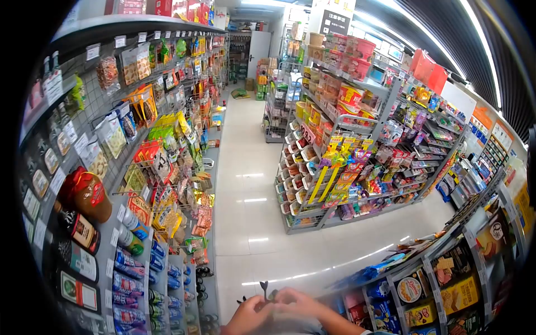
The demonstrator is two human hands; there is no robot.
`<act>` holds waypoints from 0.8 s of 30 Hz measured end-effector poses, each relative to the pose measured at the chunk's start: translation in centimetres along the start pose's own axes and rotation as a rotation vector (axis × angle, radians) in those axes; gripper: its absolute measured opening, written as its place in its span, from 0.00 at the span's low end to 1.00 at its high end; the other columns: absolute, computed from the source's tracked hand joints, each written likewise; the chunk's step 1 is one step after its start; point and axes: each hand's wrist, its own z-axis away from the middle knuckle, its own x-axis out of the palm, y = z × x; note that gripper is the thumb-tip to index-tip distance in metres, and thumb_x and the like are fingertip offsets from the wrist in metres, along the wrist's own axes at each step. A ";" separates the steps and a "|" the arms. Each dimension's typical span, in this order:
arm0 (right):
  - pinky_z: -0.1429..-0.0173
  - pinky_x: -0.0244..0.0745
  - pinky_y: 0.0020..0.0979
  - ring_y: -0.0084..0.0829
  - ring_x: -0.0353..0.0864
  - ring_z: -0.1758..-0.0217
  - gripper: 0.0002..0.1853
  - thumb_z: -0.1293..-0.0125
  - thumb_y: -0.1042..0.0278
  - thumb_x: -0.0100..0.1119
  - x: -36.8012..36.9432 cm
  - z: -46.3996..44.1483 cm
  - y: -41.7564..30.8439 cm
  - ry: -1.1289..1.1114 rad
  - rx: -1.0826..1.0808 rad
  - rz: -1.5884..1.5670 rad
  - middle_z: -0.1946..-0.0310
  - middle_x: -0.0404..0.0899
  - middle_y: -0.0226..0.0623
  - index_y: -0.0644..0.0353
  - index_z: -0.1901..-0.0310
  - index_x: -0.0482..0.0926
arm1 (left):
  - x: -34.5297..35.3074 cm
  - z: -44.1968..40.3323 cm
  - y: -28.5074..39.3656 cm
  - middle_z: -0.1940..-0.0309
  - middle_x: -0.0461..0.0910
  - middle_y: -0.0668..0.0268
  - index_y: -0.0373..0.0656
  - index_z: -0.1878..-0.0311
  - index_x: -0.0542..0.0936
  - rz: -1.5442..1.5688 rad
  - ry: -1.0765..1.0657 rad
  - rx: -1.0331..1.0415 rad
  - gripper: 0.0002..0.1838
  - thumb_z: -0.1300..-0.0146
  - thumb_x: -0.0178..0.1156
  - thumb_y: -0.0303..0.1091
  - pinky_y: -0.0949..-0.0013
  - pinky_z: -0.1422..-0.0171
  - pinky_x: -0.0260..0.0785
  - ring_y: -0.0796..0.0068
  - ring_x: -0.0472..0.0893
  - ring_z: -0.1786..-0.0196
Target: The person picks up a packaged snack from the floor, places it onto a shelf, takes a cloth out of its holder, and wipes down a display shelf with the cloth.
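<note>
At the bottom centre, my left hand (247,316) and my right hand (301,304) meet in front of my body. Both have their fingers curled in and pressed together. Between them is a small black item with a forked tip (264,287) pointing up; its kind is not clear, and most of it is covered by the fingers. Another dark bit pokes out beside my left hand. Some blur lies over the hands and the clothing below them.
A pale tiled aisle (245,190) runs ahead to a white door (259,53). Hanging snack bags (162,162) and shelved cans (128,285) line the left. A snack rack (346,167) stands at centre right. Boxed biscuits (459,295) fill a near-right shelf.
</note>
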 end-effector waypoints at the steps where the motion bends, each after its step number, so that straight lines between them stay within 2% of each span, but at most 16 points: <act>1: 0.53 0.72 0.23 0.16 0.76 0.59 0.13 0.25 0.65 0.67 -0.1 -0.7 0.3 -0.001 -0.004 0.017 0.63 0.77 0.22 0.57 0.46 0.76 | -0.1 -0.8 -0.4 0.59 0.83 0.66 0.37 0.44 0.81 0.007 -0.006 -0.013 0.12 0.24 0.62 0.34 0.70 0.52 0.76 0.80 0.81 0.55; 3: 0.56 0.70 0.22 0.15 0.74 0.62 0.14 0.26 0.65 0.68 -0.6 -2.4 0.6 0.006 0.013 -0.025 0.65 0.74 0.21 0.57 0.44 0.77 | -0.7 -2.0 -0.8 0.66 0.80 0.71 0.35 0.57 0.79 0.270 0.084 -0.046 0.12 0.28 0.68 0.35 0.77 0.58 0.72 0.86 0.77 0.64; 5: 0.58 0.67 0.21 0.16 0.71 0.64 0.15 0.26 0.64 0.68 -1.0 -4.3 1.0 0.010 0.122 0.096 0.68 0.72 0.21 0.57 0.43 0.79 | -1.5 -3.1 -1.6 0.65 0.83 0.68 0.34 0.54 0.79 0.251 0.079 -0.027 0.12 0.27 0.67 0.34 0.77 0.58 0.73 0.86 0.80 0.62; 6: 0.59 0.68 0.22 0.18 0.71 0.63 0.16 0.28 0.60 0.70 -1.2 -5.6 2.2 -0.008 0.015 0.148 0.66 0.73 0.24 0.58 0.45 0.81 | -2.0 -3.4 -1.8 0.64 0.85 0.67 0.35 0.53 0.80 0.252 0.101 -0.039 0.13 0.27 0.67 0.36 0.75 0.57 0.75 0.84 0.80 0.63; 7: 0.59 0.68 0.22 0.18 0.71 0.63 0.16 0.28 0.60 0.70 -1.4 -6.8 3.1 -0.032 0.013 0.132 0.66 0.73 0.24 0.58 0.45 0.81 | -2.4 -3.9 -2.0 0.64 0.86 0.65 0.37 0.52 0.81 0.255 0.122 -0.046 0.14 0.27 0.67 0.39 0.73 0.55 0.76 0.82 0.81 0.63; 9: 0.61 0.71 0.24 0.23 0.73 0.59 0.16 0.30 0.62 0.70 -2.4 -9.2 3.4 -0.124 -0.143 0.199 0.61 0.74 0.30 0.58 0.46 0.83 | -3.1 -5.0 -2.6 0.64 0.86 0.66 0.36 0.52 0.81 0.154 0.188 -0.030 0.13 0.27 0.67 0.37 0.74 0.56 0.75 0.82 0.81 0.63; 10: 0.57 0.74 0.26 0.28 0.74 0.49 0.17 0.33 0.65 0.70 -3.4 -10.6 5.1 -0.203 -0.144 0.273 0.54 0.74 0.34 0.56 0.43 0.82 | -3.3 -5.7 -2.9 0.63 0.86 0.66 0.36 0.52 0.81 0.058 0.232 -0.001 0.12 0.27 0.67 0.36 0.75 0.56 0.75 0.83 0.81 0.63; 11: 0.57 0.74 0.26 0.28 0.74 0.49 0.17 0.33 0.65 0.70 -3.8 -11.6 4.6 -0.225 -0.144 0.263 0.54 0.74 0.34 0.56 0.43 0.82 | -3.5 -6.3 -2.9 0.64 0.86 0.68 0.37 0.52 0.80 0.097 0.271 0.019 0.10 0.27 0.67 0.34 0.77 0.58 0.73 0.85 0.80 0.63; 13: 0.45 0.73 0.37 0.38 0.80 0.54 0.09 0.30 0.62 0.70 -4.5 -14.6 2.8 -0.180 -0.216 0.248 0.61 0.80 0.37 0.59 0.60 0.85 | -3.2 -8.2 -4.6 0.65 0.84 0.70 0.37 0.53 0.79 0.208 0.351 -0.004 0.10 0.27 0.67 0.33 0.79 0.60 0.72 0.87 0.79 0.64; 19: 0.42 0.71 0.36 0.39 0.78 0.52 0.10 0.30 0.62 0.69 -10.3 -20.6 2.4 -0.211 -0.329 0.219 0.60 0.79 0.37 0.59 0.62 0.81 | -4.0 -15.3 0.3 0.64 0.83 0.71 0.36 0.51 0.79 0.191 0.436 0.014 0.10 0.26 0.66 0.32 0.79 0.58 0.73 0.87 0.79 0.63; 20: 0.42 0.71 0.37 0.39 0.78 0.52 0.10 0.29 0.62 0.69 -11.6 -21.5 2.0 -0.195 -0.371 0.260 0.60 0.79 0.38 0.59 0.63 0.81 | -3.8 -17.0 0.4 0.62 0.83 0.70 0.36 0.50 0.80 0.353 0.419 -0.048 0.10 0.26 0.65 0.33 0.78 0.57 0.73 0.86 0.79 0.61; 21: 0.42 0.71 0.37 0.39 0.78 0.52 0.10 0.29 0.62 0.69 -12.9 -22.2 2.1 -0.201 -0.375 0.257 0.60 0.79 0.38 0.59 0.63 0.81 | -3.6 -18.3 0.6 0.62 0.83 0.70 0.36 0.50 0.80 0.351 0.426 -0.049 0.10 0.26 0.65 0.33 0.78 0.57 0.73 0.86 0.79 0.61; 24: 0.43 0.73 0.37 0.38 0.79 0.53 0.10 0.29 0.61 0.69 -17.0 -23.6 2.3 -0.196 -0.355 0.250 0.60 0.78 0.37 0.59 0.60 0.81 | -3.4 -22.7 2.1 0.60 0.85 0.68 0.36 0.49 0.80 0.179 0.355 0.002 0.10 0.25 0.64 0.33 0.76 0.54 0.75 0.84 0.81 0.60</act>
